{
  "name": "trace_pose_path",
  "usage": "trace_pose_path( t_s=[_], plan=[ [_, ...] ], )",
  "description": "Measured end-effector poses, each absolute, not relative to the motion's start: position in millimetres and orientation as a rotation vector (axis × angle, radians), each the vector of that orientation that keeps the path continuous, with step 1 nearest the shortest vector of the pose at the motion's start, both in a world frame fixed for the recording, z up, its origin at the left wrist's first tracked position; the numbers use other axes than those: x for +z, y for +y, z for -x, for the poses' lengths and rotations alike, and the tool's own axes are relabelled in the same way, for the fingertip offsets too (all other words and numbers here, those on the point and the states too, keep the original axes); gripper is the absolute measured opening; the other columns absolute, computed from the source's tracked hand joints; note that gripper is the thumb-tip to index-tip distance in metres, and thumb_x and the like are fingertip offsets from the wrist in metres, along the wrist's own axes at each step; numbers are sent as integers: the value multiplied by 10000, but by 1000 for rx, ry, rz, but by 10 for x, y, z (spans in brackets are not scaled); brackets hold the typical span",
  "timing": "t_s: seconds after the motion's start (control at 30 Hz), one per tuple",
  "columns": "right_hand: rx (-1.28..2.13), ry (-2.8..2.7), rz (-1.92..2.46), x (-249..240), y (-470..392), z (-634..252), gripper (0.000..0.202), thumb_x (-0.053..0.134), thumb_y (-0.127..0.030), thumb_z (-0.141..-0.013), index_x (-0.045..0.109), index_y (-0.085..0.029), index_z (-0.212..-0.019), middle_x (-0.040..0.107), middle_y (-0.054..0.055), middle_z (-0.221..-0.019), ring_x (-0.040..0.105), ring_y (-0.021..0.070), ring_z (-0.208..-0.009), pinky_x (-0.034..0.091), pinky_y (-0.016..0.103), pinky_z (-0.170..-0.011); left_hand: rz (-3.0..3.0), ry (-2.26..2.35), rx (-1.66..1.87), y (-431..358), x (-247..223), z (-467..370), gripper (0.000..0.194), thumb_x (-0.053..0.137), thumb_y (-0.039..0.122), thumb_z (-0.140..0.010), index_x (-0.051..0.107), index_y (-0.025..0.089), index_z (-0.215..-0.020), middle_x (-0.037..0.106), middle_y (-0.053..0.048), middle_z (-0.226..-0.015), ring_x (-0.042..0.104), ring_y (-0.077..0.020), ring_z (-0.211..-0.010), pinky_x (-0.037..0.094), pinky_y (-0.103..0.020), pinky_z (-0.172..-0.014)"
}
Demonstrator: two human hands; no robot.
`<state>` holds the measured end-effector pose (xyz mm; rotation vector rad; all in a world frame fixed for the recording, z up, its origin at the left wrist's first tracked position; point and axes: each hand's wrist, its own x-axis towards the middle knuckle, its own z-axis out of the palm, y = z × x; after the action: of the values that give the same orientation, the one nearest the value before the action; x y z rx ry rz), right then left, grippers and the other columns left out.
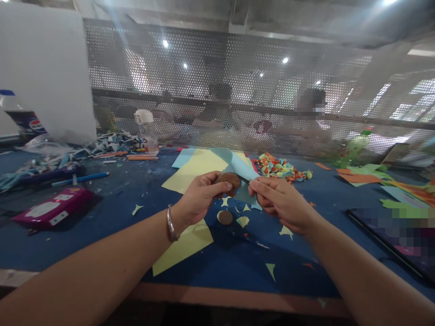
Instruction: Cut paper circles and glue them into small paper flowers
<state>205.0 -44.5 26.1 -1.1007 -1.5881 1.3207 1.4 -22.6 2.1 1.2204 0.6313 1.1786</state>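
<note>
Raised over the blue table [112, 244], my left hand [200, 197] is closed on a brown round disc [228, 183], pressing it against a sheet of light blue paper [238, 165]. The paper curls up behind both hands. My right hand [278, 197] pinches a thin dark pen-like tool [245, 180] whose tip is at the disc's edge; its exact kind is not clear. Below the hands, another brown disc [225, 217] lies among pale yellow paper scraps [271, 270]. A yellow sheet [185, 246] lies under my left wrist, and a larger yellow sheet [185, 171] is behind it.
Colourful paper cuttings [280, 168] are heaped behind my right hand. At the left are a magenta packet [54, 207], a blue pen [81, 178], a cola bottle [25, 120] and a clear bottle [147, 131]. A tablet-like device [384, 244] lies right. A perforated screen [190, 81] stands behind.
</note>
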Motion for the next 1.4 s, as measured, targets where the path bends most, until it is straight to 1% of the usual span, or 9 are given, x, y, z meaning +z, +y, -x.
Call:
trace_pose_path(
  t_s=[0.1, 0.2, 0.5, 0.67, 0.87, 0.93, 1.03, 1.23, 1.4],
  plan=[
    [1308, -1595, 1112, 251, -437, -2058, 346, 602, -475, -916, 555, -180, -740, 225, -104, -514, 119, 38, -437, 74, 199, -399, -1193, 640, 1190, -236, 23, -27, 86, 767, 175, -741, 724, 151, -812, 689, -21, -730, 584, -108, -670, 391, -252, -650],
    [1295, -1602, 1100, 249, -430, -2065, 354, 605, -478, -914, 553, -176, -735, 227, -105, -510, 129, 35, -433, 79, 190, -396, -1162, 634, 1199, -249, 35, -33, 121, 791, 168, -706, 710, 142, -792, 690, -19, -726, 592, -109, -671, 424, -258, -688],
    [1289, -1594, 1090, 234, -410, -2069, 362, 612, -492, -909, 557, -174, -745, 231, -108, -505, 141, 29, -422, 92, 175, -384, -1154, 652, 1273, -290, 95, -27, 234, 818, 146, -682, 656, 140, -851, 689, -15, -725, 611, -123, -659, 454, -286, -693],
    [1287, -1603, 1070, 218, -405, -2079, 365, 604, -497, -915, 561, -173, -751, 223, -109, -511, 130, 33, -433, 96, 178, -387, -1128, 664, 1270, -277, 76, -29, 211, 810, 148, -682, 674, 138, -844, 681, -20, -754, 604, -128, -698, 442, -289, -705],
    [1278, -1607, 1065, 222, -403, -2074, 365, 607, -497, -912, 557, -172, -755, 228, -109, -510, 131, 34, -437, 94, 184, -391, -1202, 657, 1257, -233, 27, -20, 130, 791, 180, -689, 701, 147, -778, 637, -11, -715, 532, -123, -676, 397, -294, -686],
    [1270, -1609, 1066, 229, -402, -2067, 370, 608, -498, -910, 553, -171, -745, 224, -109, -509, 128, 33, -440, 90, 184, -392, -1215, 672, 1262, -237, 28, -20, 99, 775, 186, -699, 685, 153, -726, 607, -5, -688, 506, -125, -670, 380, -297, -680],
    [1252, -1616, 1059, 232, -401, -2060, 369, 607, -498, -912, 554, -171, -750, 223, -107, -514, 127, 35, -448, 88, 187, -397, -1277, 647, 1261, -250, 38, -20, 122, 739, 200, -733, 644, 162, -668, 576, -7, -691, 492, -134, -697, 368, -305, -701],
    [1249, -1630, 1054, 209, -402, -2070, 370, 603, -502, -920, 546, -177, -752, 205, -106, -526, 125, 38, -458, 90, 196, -408, -1372, 635, 1224, -260, 52, -17, 87, 685, 233, -789, 656, 169, -739, 586, -18, -758, 483, -136, -709, 350, -306, -690],
    [1242, -1637, 1063, 210, -396, -2071, 370, 596, -507, -922, 544, -178, -760, 200, -107, -532, 119, 41, -464, 85, 199, -411, -1394, 607, 1203, -256, 52, -13, 81, 654, 221, -820, 647, 167, -760, 578, -16, -757, 481, -128, -697, 350, -301, -685]
  ],
)
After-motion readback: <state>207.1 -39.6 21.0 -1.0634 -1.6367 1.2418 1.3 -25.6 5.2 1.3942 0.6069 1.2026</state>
